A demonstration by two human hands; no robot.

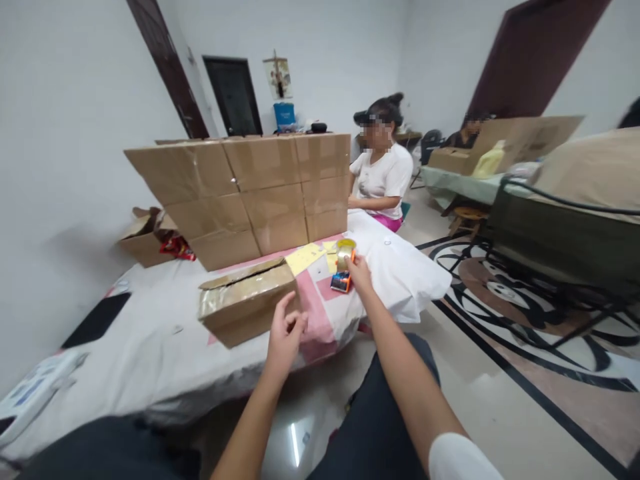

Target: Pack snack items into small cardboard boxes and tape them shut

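A taped cardboard box (245, 301) lies on the cloth-covered table (160, 347) in front of me. My left hand (284, 335) hovers at the box's near right corner, its fingers loosely curled and apart, with nothing in them. My right hand (358, 272) reaches further out and rests its fingers on a tape dispenser (343, 267) with a yellow-green roll and an orange-blue body. The dispenser stands on the pink and yellow part of the cloth.
A wall of stacked cardboard boxes (250, 193) stands behind. A person in a white shirt (383, 175) sits at the table's far right. An open box (145, 237) lies at far left. A cot (565, 233) with cartons stands on the right.
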